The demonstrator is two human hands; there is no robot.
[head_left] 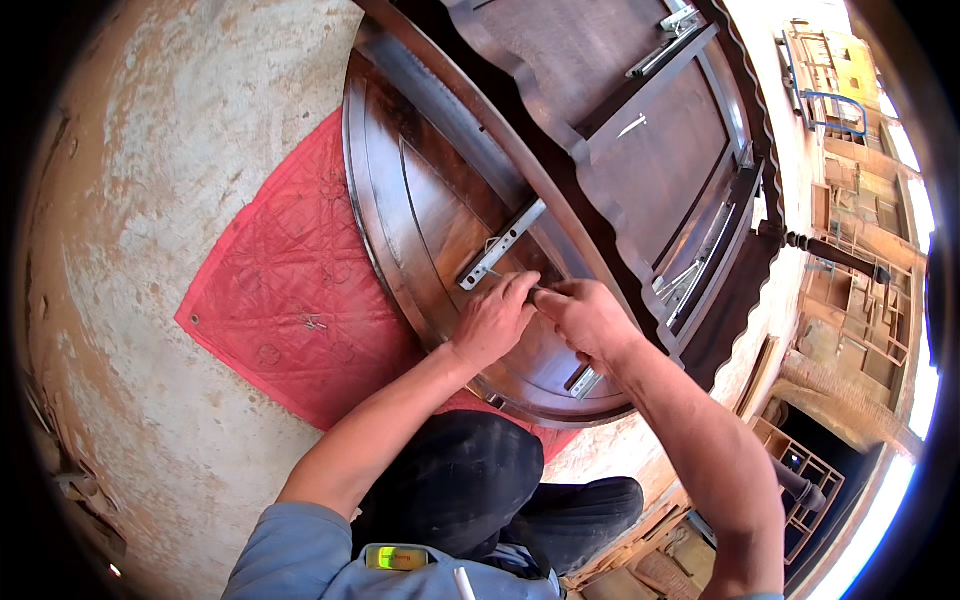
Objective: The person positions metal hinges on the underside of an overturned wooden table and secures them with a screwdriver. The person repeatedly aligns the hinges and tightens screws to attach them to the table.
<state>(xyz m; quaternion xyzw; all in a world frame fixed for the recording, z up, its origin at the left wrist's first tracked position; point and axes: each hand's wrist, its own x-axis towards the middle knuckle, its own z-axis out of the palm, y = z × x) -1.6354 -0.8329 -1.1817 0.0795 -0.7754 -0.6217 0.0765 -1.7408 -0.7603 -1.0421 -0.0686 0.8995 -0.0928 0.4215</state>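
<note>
A round, dark, glossy wooden tabletop (pixel 450 200) lies before me, underside up by the look of its fitted hardware. A perforated metal slide rail (pixel 500 243) is set on it. My right hand (pixel 590 318) is closed round the dark handle of what looks like a screwdriver (pixel 537 293). Just beyond, my left hand (pixel 492 322) pinches its front part, and a thin shaft shows past the fingers beside the rail's near end. The tip is too small to make out. Another metal rail (pixel 584 382) shows partly below my right hand.
Red quilted sheet (pixel 300 260) lies under the tabletop, with small loose screws (pixel 314 322) on it. A scalloped wooden apron (pixel 570 140) and more metal rails (pixel 695 270) stand to the right. A turned leg (pixel 835 255) sticks out at right. Wooden frames (pixel 850 300) lie farther off.
</note>
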